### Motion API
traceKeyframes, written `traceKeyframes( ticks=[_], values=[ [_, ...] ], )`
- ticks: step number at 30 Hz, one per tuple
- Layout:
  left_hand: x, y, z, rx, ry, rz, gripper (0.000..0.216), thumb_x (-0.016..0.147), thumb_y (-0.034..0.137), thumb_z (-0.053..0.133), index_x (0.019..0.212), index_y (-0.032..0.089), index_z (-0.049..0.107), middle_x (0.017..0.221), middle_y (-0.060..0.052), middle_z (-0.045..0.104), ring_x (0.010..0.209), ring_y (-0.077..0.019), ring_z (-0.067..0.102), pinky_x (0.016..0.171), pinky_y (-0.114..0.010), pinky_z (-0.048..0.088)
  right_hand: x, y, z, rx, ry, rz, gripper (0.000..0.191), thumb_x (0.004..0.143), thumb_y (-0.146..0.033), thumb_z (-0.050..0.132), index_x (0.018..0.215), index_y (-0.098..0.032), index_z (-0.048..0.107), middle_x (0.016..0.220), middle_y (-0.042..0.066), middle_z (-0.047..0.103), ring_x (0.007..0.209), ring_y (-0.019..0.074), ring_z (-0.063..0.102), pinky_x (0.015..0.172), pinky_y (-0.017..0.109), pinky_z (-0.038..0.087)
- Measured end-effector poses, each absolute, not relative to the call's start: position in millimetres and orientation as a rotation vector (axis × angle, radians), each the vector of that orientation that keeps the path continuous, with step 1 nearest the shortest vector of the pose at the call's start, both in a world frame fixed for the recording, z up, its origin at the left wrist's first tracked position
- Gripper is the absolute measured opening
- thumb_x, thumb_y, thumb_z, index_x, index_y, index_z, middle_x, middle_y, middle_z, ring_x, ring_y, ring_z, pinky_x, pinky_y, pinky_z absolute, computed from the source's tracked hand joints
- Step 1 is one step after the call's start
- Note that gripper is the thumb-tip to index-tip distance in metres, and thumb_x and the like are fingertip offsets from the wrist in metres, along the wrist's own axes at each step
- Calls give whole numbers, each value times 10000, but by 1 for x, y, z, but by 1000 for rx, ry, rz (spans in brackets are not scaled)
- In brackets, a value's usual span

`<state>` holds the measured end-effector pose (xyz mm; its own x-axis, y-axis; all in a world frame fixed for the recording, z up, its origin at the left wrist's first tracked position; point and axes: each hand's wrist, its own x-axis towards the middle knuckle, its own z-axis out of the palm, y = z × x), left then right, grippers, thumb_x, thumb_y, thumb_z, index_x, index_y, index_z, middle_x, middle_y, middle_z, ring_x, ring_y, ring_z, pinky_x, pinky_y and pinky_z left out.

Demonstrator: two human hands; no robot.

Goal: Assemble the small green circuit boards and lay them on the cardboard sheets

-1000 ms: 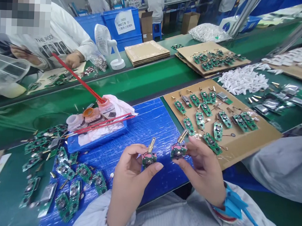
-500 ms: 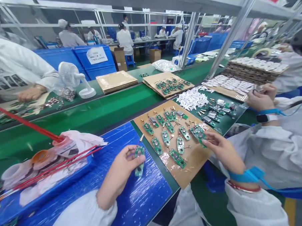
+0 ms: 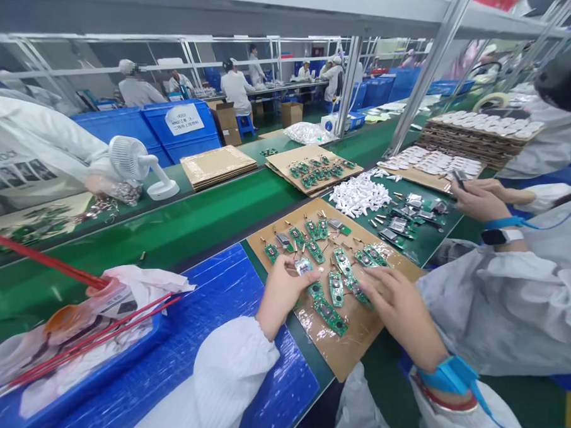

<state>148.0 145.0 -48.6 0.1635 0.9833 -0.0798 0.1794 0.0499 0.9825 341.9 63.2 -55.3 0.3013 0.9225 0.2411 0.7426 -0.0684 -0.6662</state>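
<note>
My left hand (image 3: 286,291) is over the left side of a brown cardboard sheet (image 3: 324,348). Thumb and fingers pinch a small green circuit board (image 3: 306,269), partly covered by the hand. On the sheet's right side, my right hand (image 3: 402,310) has its thumb and bent fingertips at the end of another green circuit board (image 3: 356,289), which lies among its neighbours. Several more boards, some with brass-coloured metal tips on thin wires, are spread around both hands, including a long one (image 3: 329,315) nearest me. A blue strap (image 3: 451,374) circles my right wrist.
A blue film-covered sheet (image 3: 279,359) lies to the left, beside a blue tray (image 3: 133,340) with brushes and cloths. White plastic parts (image 3: 359,195) are heaped behind. A co-worker's hands (image 3: 480,200) work at the right. A small white fan (image 3: 143,163) stands across the green belt.
My left hand has moved right with its board, from above the blue sheet to the cardboard. My right hand has come slightly lower, to a board nearer the middle.
</note>
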Motion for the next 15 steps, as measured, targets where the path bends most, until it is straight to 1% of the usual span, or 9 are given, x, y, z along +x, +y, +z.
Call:
traceKeyframes(
  ticks=[2,3,5,7,9,11,12,13,15],
  values=[
    [164,150,-45,1385,1239,958,479,612,441,797,893,190,502,817,-44,626,774,-223,609,691,-334,457,326,72,-36,-1685,-1516,542,440,816,-405,576,1193,-179,594,993,97,658,827,219,635,729,384,542],
    [172,155,-43,1399,1244,965,481,627,444,787,914,189,497,859,-59,632,814,-234,613,716,-342,458,320,79,-28,-1618,-1524,649,445,809,-370,589,1214,-186,579,933,74,668,756,193,636,671,351,550],
    [189,167,-38,1432,1236,969,473,675,454,750,960,178,491,971,-105,630,907,-253,607,771,-357,457,318,97,-17,-1556,-1484,787,406,795,-285,593,1188,-181,596,831,41,671,666,162,627,612,315,548],
    [202,180,-30,1477,1181,934,467,728,437,708,1027,151,492,1085,-155,609,969,-256,600,808,-355,460,330,121,-14,-1580,-1401,860,368,797,-241,586,1155,-160,618,784,32,674,633,145,628,589,287,543],
    [204,185,-17,1533,1098,854,516,755,411,685,1133,126,479,1202,-195,564,1001,-255,600,809,-346,474,357,148,-19,-1669,-1334,859,369,798,-223,605,1151,-117,621,754,44,681,618,140,635,588,272,538],
    [192,179,0,1603,1026,756,578,735,397,704,1206,144,484,1271,-189,535,1043,-271,586,810,-356,484,388,174,-26,-1803,-1300,774,343,803,-184,612,1123,-59,627,712,63,675,602,144,636,604,280,535],
    [180,173,8,1638,1000,709,582,713,394,723,1206,167,512,1271,-170,545,1058,-285,576,817,-371,483,403,186,-31,-1870,-1287,725,305,804,-164,615,1082,-40,640,697,68,669,598,146,634,613,289,534],
    [164,165,15,1689,982,665,534,701,379,732,1171,194,560,1242,-140,576,1068,-292,570,840,-385,475,415,197,-35,-1930,-1286,680,247,805,-157,623,1021,-42,656,687,61,664,602,145,633,630,299,533],
    [128,155,25,1849,982,557,378,710,349,724,1064,242,647,1133,-81,647,1017,-281,594,862,-397,463,429,214,-43,-2008,-1322,589,148,828,-204,632,907,-82,664,713,34,661,644,136,634,672,310,532]
  ],
)
